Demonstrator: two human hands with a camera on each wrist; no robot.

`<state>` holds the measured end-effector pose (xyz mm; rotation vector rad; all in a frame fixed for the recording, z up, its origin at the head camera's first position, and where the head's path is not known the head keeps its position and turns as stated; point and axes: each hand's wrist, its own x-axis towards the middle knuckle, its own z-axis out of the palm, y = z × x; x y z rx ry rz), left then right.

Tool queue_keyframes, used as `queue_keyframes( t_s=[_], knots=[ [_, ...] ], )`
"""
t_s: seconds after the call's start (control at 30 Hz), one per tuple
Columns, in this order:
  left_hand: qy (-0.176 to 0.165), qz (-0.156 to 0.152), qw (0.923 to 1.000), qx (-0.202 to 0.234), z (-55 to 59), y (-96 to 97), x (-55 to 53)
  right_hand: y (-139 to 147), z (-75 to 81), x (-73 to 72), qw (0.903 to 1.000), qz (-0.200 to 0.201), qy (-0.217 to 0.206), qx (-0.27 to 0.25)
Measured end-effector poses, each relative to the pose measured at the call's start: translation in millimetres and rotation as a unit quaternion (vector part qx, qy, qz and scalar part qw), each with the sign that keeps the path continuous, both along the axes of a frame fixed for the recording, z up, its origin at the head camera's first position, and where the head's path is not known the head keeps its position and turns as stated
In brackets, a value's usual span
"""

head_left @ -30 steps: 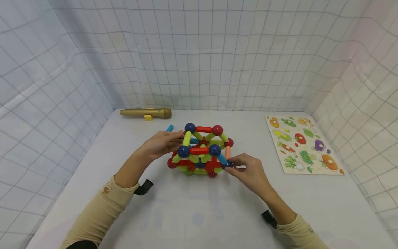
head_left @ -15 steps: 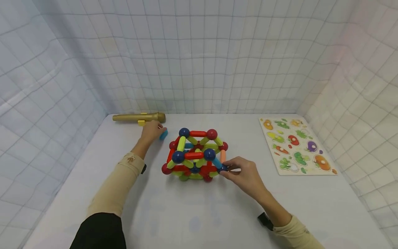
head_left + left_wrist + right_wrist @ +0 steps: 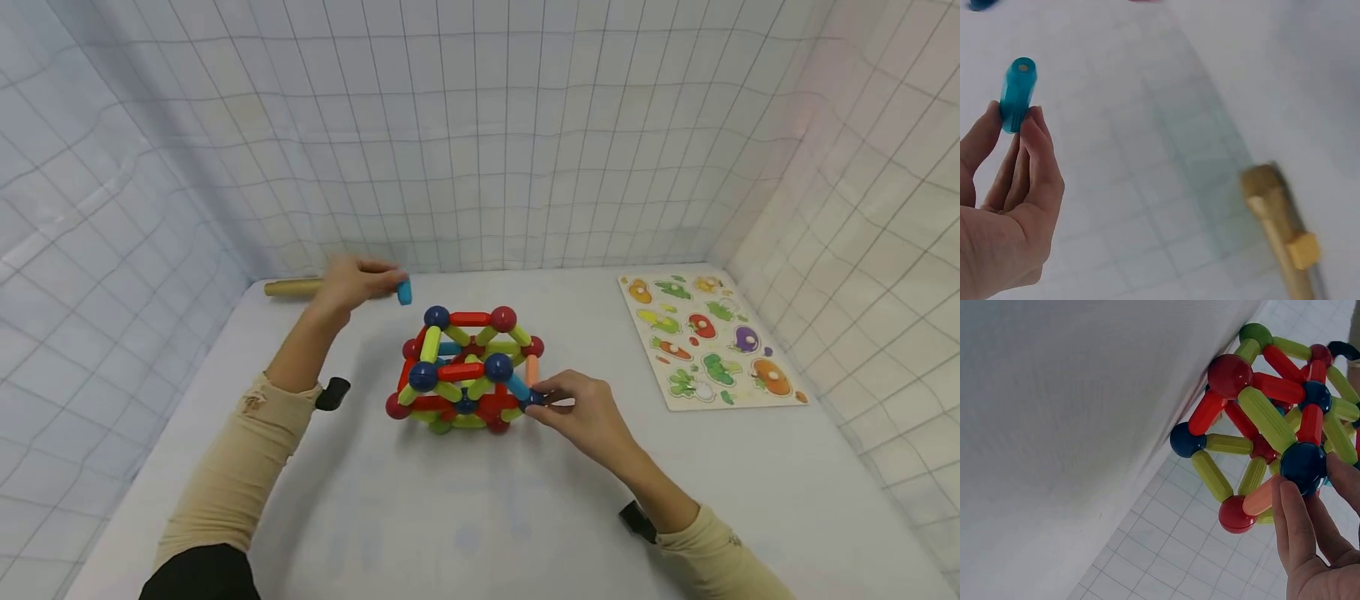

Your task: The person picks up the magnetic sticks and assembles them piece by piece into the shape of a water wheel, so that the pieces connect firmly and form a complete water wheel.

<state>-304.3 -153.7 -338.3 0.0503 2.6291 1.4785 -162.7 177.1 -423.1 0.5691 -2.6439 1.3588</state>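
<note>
A light-blue magnetic rod (image 3: 405,292) is pinched between the thumb and fingertips of my left hand (image 3: 351,286), raised toward the back left of the table. In the left wrist view the rod (image 3: 1018,94) points away from the fingertips, its round metal end visible. In the middle of the table stands a magnetic stick-and-ball structure (image 3: 461,372) of red, green, blue and orange rods with coloured balls. My right hand (image 3: 588,414) pinches a dark blue ball (image 3: 1303,467) at the structure's right corner, where a light-blue rod (image 3: 517,387) meets it.
At the back left lies a golden toy microphone (image 3: 291,288), partly hidden by my left hand; a yellow block (image 3: 1304,250) sits against it. A vegetable puzzle board (image 3: 757,401) lies on the right. Grid-patterned cloth walls (image 3: 480,192) surround the table.
My left hand left the structure's side, reached the light-blue rod lying near the microphone, and has now lifted it. My right hand keeps its grip on the corner ball.
</note>
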Motion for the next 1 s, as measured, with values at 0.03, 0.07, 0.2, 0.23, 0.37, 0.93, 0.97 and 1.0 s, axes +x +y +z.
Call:
queue_keyframes(
  t_s=[0.03, 0.07, 0.2, 0.23, 0.37, 0.93, 0.97, 1.0],
  knots=[
    [-0.001, -0.013, 0.9993, 0.035, 14.8, 6.7, 9.9, 0.5, 1.2, -0.4, 1.0000, 0.000, 0.000, 0.002],
    [-0.001, -0.028, 0.9980, 0.056, 27.5, 15.0, 19.9, 1.0, 2.2, -0.5, 1.0000, 0.000, 0.000, 0.003],
    [-0.030, -0.093, 0.9907, 0.094, 52.5, 55.5, 49.6, 2.2, 3.1, 0.2, 1.0000, -0.001, -0.003, 0.005],
    [-0.043, -0.107, 0.9890, 0.093, 53.8, 65.5, 54.1, 2.4, 3.0, 0.7, 1.0000, -0.003, -0.003, 0.005],
    [-0.090, -0.120, 0.9858, 0.076, 49.0, 93.1, 63.2, 1.4, 1.8, 1.2, 1.0000, -0.004, 0.004, 0.002],
    [-0.178, -0.114, 0.9766, 0.038, 33.3, 109.0, 59.6, -3.5, 4.1, 0.8, 0.9997, -0.004, 0.023, 0.010],
    [-0.183, -0.115, 0.9758, 0.036, 33.9, 109.7, 59.3, -3.4, 3.8, 1.1, 0.9997, -0.004, 0.023, 0.010],
    [-0.187, -0.115, 0.9749, 0.034, 34.7, 110.3, 58.7, -3.2, 3.6, 1.3, 0.9997, -0.004, 0.023, 0.011]
  ],
)
